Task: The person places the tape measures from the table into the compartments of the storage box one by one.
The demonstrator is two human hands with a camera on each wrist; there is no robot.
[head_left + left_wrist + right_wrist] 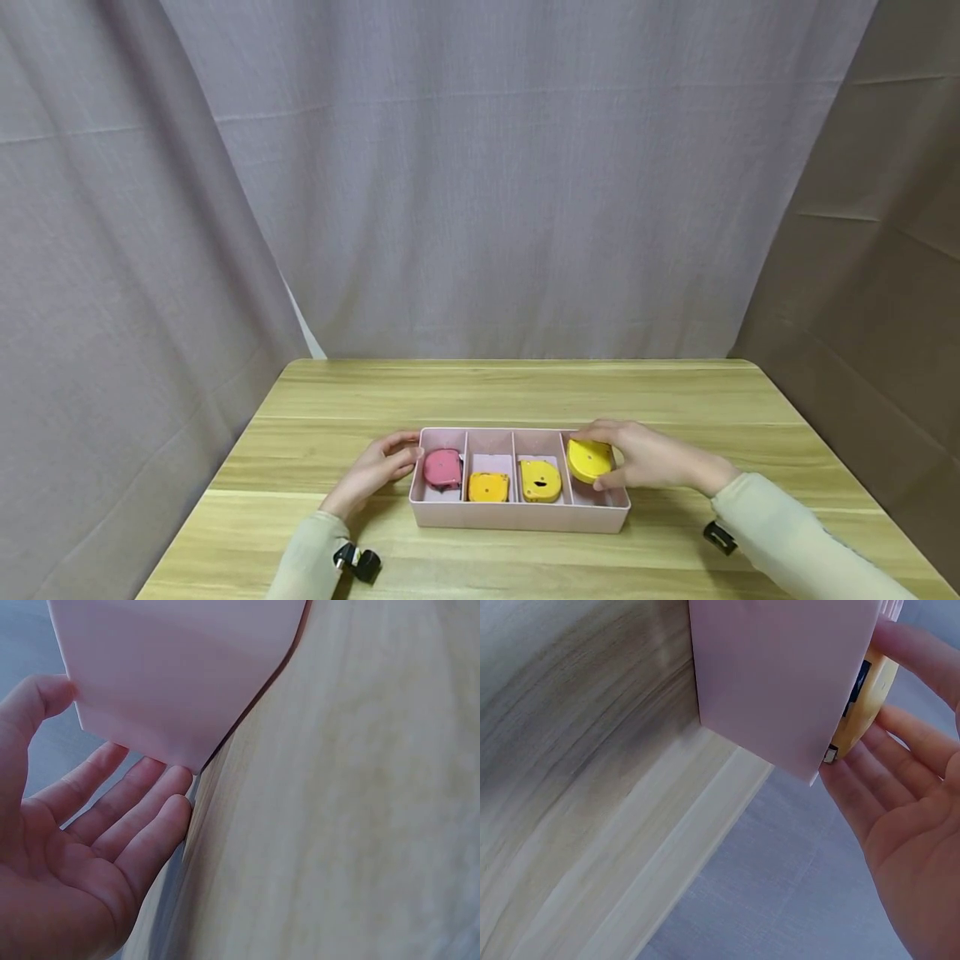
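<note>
**Last yellow piece poised over a divided pink tray**

From the left: a person's left hand (381, 468) rests against the end wall of the pink tray (517, 515), fingers (142, 817) straight and relaxed along the wall, gripping nothing; it appears to steady the tray on the wooden table (517, 392). Inside, the first compartment holds a pink piece (442, 468), the second an orange piece (488, 487), the third a yellow piece with a dark mark (541, 481). At the far right, the right hand (645, 457) grasps a rounded yellow piece (588, 459) between thumb and curled fingers, holding it tilted at the rim of the fourth compartment, not yet down on its floor. The step in hand looks like seating this piece in the last free slot; the next move would call for lowering it clear of the divider and loosening the fingers. Both forearms, in pale sleeves, lie low over the table, angled inward toward the tray, and grey curtains hang behind.
</note>
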